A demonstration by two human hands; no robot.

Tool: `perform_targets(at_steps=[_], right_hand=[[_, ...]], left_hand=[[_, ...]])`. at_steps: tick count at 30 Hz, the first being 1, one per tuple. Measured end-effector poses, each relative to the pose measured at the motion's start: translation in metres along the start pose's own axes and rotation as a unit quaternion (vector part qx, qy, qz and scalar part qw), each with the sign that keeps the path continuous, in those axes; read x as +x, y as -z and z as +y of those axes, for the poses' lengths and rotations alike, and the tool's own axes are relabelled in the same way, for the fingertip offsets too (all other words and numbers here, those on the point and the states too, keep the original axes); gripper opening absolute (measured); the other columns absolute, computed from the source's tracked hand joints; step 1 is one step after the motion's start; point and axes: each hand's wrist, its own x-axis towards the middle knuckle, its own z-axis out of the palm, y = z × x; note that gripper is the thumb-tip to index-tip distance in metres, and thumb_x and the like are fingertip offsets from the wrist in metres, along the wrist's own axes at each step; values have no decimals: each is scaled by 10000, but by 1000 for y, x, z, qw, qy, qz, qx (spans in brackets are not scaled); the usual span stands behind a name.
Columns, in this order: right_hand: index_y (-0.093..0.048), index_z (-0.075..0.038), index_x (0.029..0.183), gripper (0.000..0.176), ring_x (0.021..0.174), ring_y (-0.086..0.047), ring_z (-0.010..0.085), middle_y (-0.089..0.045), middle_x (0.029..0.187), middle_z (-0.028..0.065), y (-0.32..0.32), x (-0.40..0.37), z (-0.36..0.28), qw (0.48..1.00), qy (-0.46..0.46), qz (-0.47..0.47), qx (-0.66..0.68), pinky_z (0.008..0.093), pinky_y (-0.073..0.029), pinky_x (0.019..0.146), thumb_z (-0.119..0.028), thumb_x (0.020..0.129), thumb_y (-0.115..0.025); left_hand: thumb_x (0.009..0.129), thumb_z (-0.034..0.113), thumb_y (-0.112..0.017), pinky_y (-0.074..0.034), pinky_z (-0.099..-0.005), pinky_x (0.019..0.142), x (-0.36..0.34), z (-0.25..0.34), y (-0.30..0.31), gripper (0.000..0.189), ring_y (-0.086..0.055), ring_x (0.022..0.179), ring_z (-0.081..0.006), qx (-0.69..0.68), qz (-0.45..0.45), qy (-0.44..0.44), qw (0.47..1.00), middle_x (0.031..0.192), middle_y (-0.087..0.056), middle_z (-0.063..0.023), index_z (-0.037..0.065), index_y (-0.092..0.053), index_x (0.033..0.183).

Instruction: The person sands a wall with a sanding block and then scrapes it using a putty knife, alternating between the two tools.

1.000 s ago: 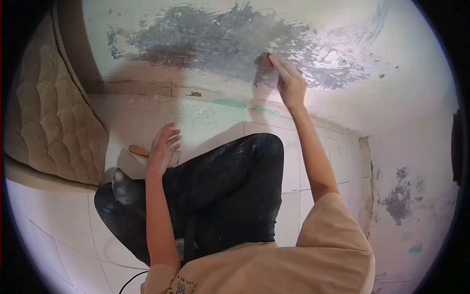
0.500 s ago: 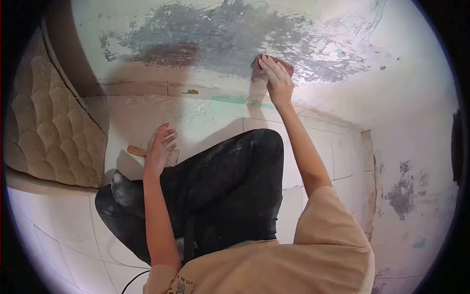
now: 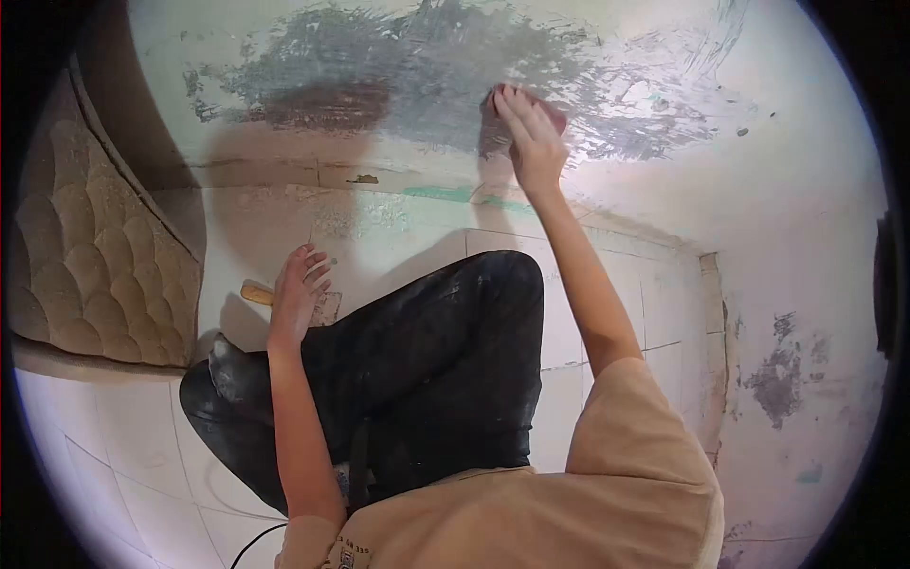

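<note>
In the head view, the letters [image 3: 354,554] on the tan shirt [image 3: 531,522] are too small to read. The right hand [image 3: 533,142] holds a reddish pad [image 3: 554,114] under its fingers, against the patchy gray wall [image 3: 417,85]. The left hand [image 3: 298,296], fingers loosely spread, is beside a wooden handle [image 3: 256,292].

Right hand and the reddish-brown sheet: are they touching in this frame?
Touching. The head view shows the right hand laid over the reddish-brown sheet, fingers extended across it, with the sheet's edge showing beside them.
</note>
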Motion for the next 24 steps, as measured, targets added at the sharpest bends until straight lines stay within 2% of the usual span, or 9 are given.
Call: perform_targets(at_steps=[1,6,8,11,16,18,21,22,24], right_hand=[[-601,-117,1140,542,1053,-575,217,-609,1129,41,3,-13,-5,997,-36,-65,-1,323,-465,897,80,639,-534],[-594,-127,1152,577,1054,-574,228,-601,1147,46,27,-3,-5,988,-64,-134,39,335,-464,914,99,625,-530],[-603,-127,1139,585,1049,-577,231,-604,1142,49,40,31,-2,998,-27,-51,19,343,-464,907,117,613,-526],[-621,-120,1113,544,1049,-580,226,-618,1114,49,40,85,8,997,35,71,-1,351,-467,901,109,630,-520],[-627,-106,1097,476,1060,-577,225,-613,1132,54,-2,40,16,997,55,52,11,350,-467,897,61,663,-525],[-631,-104,1092,461,1061,-578,219,-612,1139,50,-2,3,6,1000,1,-20,24,347,-470,893,52,669,-532],[-640,-99,1079,420,1040,-589,217,-618,1126,53,8,-19,-1,995,-15,-99,27,333,-474,880,43,697,-544],[-640,-99,1079,420,1040,-589,217,-618,1126,53,14,-20,-5,995,-13,-97,24,333,-474,880,43,697,-544],[-632,-106,1095,388,1016,-600,196,-606,1144,65,25,-13,-12,936,-238,-147,214,309,-489,842,34,743,-551]], left_hand=[[916,358,-458,-408,-327,862,0,0,-1,412,-497,991,-173,1,-3,0,1000,1085,-522,-74,60,-455,1200],[906,373,-476,-404,-328,867,0,0,-1,439,-493,1000,-174,-7,-23,1,1000,1096,-517,-70,57,-443,1208],[903,378,-481,-399,-330,872,-2,3,-6,443,-491,1000,-176,23,4,10,1000,1096,-513,-69,58,-443,1206],[908,371,-479,-403,-330,868,3,-2,1,433,-492,998,-175,5,-8,8,1000,1092,-513,-69,58,-444,1205],[909,364,-481,-408,-333,861,5,-2,5,427,-491,1002,-178,-3,-15,-1,1000,1094,-510,-69,58,-444,1206],[908,363,-483,-409,-334,859,4,-4,4,426,-491,1003,-179,4,-2,13,1000,1096,-509,-68,59,-446,1204],[905,366,-488,-411,-332,853,2,-2,1,431,-493,993,-177,4,-23,-2,1000,1082,-512,-66,59,-446,1204],[906,365,-487,-413,-329,847,1,-2,0,428,-495,989,-174,5,-13,4,1000,1077,-515,-66,59,-449,1203],[907,363,-485,-416,-325,841,1,1,-3,424,-496,984,-172,1,-5,2,1000,1072,-518,-66,60,-451,1201]])
